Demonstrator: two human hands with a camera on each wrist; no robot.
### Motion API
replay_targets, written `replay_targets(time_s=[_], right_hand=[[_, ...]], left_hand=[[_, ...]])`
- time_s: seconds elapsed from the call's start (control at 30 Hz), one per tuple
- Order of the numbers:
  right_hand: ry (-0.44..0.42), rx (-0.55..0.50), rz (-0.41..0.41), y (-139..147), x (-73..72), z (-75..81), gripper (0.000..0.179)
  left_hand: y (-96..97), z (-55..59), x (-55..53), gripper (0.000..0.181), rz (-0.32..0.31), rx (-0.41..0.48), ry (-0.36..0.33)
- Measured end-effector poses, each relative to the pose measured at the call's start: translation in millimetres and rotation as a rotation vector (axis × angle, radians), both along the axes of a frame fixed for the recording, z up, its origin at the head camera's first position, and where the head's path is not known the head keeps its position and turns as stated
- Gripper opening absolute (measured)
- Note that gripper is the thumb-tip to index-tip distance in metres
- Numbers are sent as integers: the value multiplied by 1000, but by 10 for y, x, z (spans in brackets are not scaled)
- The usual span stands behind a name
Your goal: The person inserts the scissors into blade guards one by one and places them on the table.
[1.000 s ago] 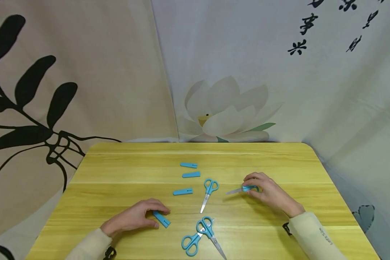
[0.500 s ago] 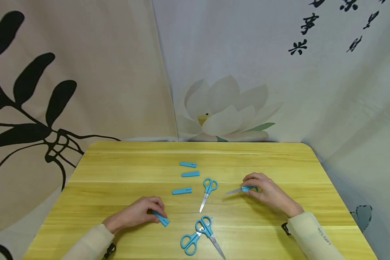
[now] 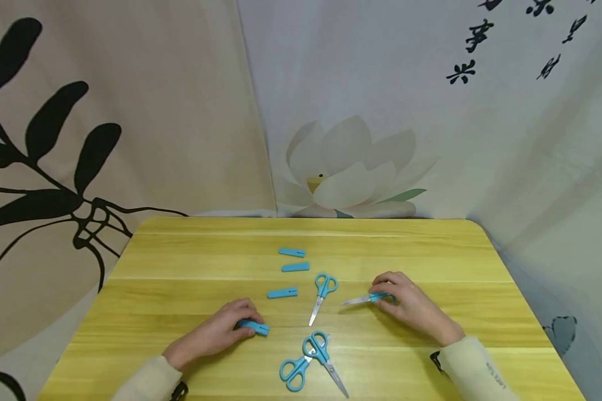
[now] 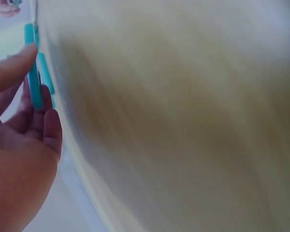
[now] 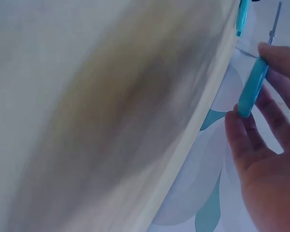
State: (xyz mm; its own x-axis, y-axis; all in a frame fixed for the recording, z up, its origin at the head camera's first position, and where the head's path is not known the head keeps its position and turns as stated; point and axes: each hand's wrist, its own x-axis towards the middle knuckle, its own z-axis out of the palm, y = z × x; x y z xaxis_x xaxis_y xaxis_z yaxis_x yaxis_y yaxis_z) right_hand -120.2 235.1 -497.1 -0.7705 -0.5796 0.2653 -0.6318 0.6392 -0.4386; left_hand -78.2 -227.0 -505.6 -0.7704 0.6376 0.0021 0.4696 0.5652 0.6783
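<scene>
My left hand (image 3: 228, 328) pinches a blue scissors cover (image 3: 254, 327) between thumb and fingers, its slotted end pointing right. In the left wrist view the cover (image 4: 33, 67) stands edge-on between thumb and fingertips. On the right, my right hand (image 3: 406, 303) grips a pair of scissors (image 3: 358, 301) by the blue handles, with the closed blades pointing left toward the cover. The right wrist view shows the scissors' handle (image 5: 253, 87) between thumb and fingers; part of the handles is hidden by the hand in the head view.
Three more blue covers (image 3: 282, 293) lie left of centre on the wooden table (image 3: 190, 245). One pair of scissors (image 3: 323, 295) lies between the hands. Nearer the front, two more pairs of scissors (image 3: 321, 356) lie crossed. A printed curtain (image 3: 356, 111) hangs behind the table.
My left hand has closed its fingers on the cover, shifted it slightly right and turned it more level. My right hand has moved slightly left and nearer with the scissors.
</scene>
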Motion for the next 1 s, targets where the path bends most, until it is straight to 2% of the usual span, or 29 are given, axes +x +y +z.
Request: replay_targets(time_s=[0.13,0.27,0.47,0.67,0.9,1.0], right_hand=[[23,-7,-15,-40,52,-6,21],[10,-23,-39,-83,86,6,22],[7,-38,-62,-162,127,33,23],[28,-58,-76,-246,162,87,24],[72,-79,-72,-338,171,131,25],[90,-92,-70,-372,183,130,25]], left_hand=[[124,22,20,20,83,25,52],[292,59,3,19,147,48,104],[477,83,-15,23,240,78,141],[599,88,-19,26,283,131,182],[747,152,-17,28,324,214,211],[803,168,-19,28,336,222,217]])
